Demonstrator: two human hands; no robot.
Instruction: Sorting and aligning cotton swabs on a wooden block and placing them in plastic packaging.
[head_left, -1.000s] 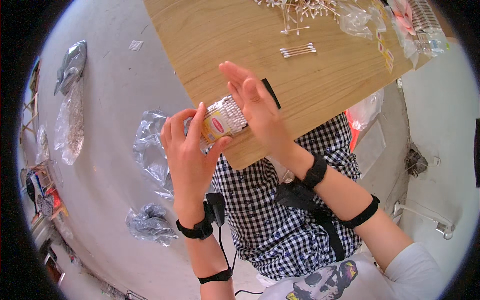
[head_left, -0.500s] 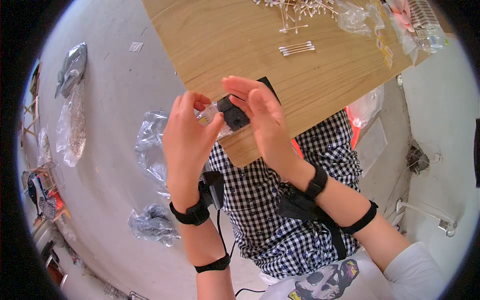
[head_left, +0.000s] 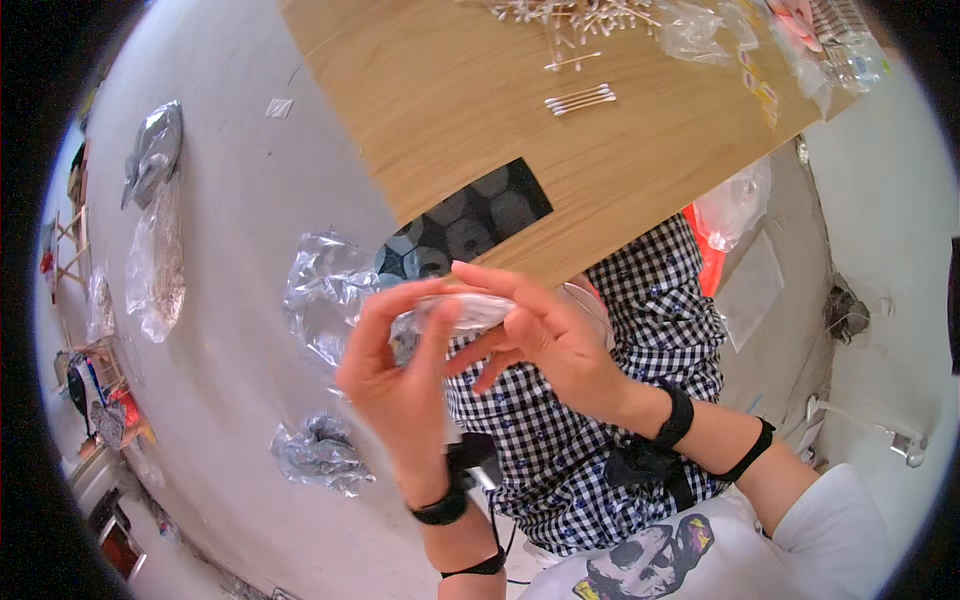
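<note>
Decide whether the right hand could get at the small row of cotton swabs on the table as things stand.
Probably not freely: the right hand and left hand both grip a clear packet, below the table edge. The swabs lie uncovered, but the hand is occupied.

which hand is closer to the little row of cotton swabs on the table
Right. The right hand lies below the row of cotton swabs, nearer the table; the left hand is lower and further left.

Left hand [head_left: 400, 385] and right hand [head_left: 545, 335] pinching a clear plastic packet [head_left: 455, 313] between them, above checked fabric [head_left: 600, 400], wooden table [head_left: 450, 110] with cotton swabs [head_left: 580, 98] beyond
</note>
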